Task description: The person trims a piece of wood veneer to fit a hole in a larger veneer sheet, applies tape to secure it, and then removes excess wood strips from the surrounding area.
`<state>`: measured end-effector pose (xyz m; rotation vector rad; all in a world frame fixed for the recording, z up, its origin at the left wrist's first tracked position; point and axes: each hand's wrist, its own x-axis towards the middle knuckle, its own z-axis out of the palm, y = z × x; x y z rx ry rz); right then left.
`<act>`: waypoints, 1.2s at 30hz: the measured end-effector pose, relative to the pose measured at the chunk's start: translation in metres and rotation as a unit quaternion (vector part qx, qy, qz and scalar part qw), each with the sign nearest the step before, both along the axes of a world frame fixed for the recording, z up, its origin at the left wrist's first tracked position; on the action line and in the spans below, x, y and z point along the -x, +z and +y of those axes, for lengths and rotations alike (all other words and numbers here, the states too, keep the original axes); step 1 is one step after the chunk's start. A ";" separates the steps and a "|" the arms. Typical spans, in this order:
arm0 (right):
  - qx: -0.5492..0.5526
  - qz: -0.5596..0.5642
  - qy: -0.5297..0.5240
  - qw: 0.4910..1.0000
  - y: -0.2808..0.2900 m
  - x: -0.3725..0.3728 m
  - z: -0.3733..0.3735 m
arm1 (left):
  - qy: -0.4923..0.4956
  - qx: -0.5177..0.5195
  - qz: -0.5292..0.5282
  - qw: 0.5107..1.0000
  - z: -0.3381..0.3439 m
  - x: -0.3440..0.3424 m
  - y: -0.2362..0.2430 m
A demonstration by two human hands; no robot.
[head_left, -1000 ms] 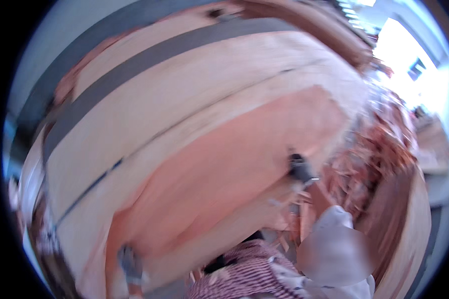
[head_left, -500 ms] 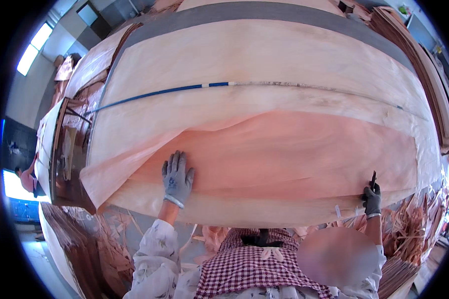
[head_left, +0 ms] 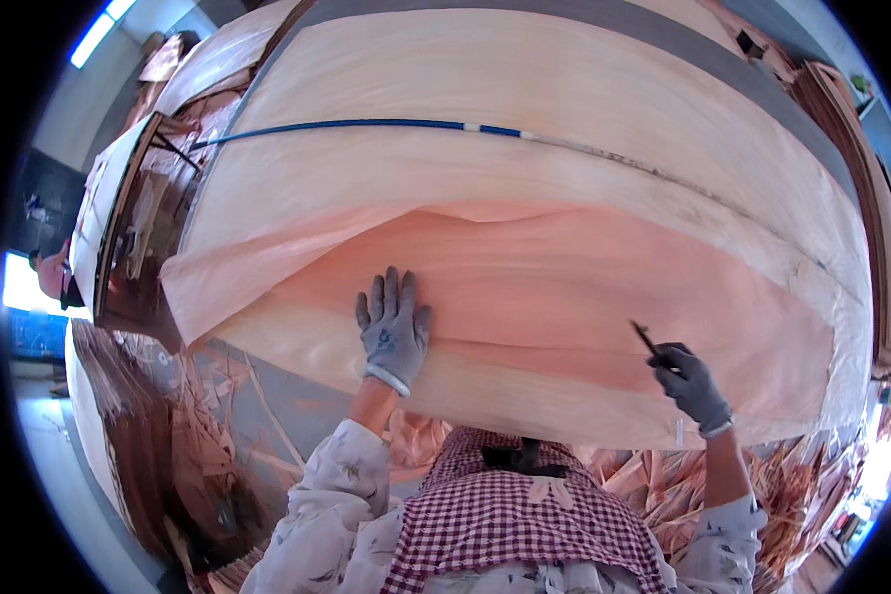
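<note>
A thin pink wood veneer sheet [head_left: 564, 287] lies over a larger pale veneer sheet [head_left: 485, 74]; its left end is lifted in a loose fold. My left hand [head_left: 394, 332], in a grey glove, rests flat on the pink sheet with fingers stretched. On the right, my gloved right hand [head_left: 693, 386] is closed round a slim black utility knife [head_left: 645, 338]. The knife points up and to the left, above the near part of the pink sheet. Whether its tip touches the veneer, I cannot tell.
A long blue and white pole [head_left: 366, 124] lies across the pale sheet beyond the pink one. Torn veneer scraps [head_left: 653, 480] heap below the near edge. Stacked sheets [head_left: 846, 168] stand at right, more [head_left: 139, 426] at left. Another person [head_left: 54, 277] is at far left.
My right hand has moved left with the knife, from the near right edge to over the pink sheet. My left hand has shifted slightly right and farther away. The view has tilted and turned.
</note>
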<state>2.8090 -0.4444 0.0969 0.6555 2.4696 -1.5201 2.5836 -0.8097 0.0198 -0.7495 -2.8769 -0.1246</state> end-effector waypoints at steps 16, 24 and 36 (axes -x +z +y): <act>-0.297 0.011 0.323 0.899 -0.047 0.255 -0.211 | 0.061 -0.067 -0.039 0.995 -0.023 0.036 -0.021; -0.334 -0.013 0.359 0.872 -0.050 0.245 -0.208 | 0.062 -0.053 -0.038 0.996 -0.023 0.039 -0.027; -0.292 -0.077 0.379 0.875 -0.035 0.137 -0.109 | -0.007 -0.025 -0.043 0.999 0.017 -0.004 -0.001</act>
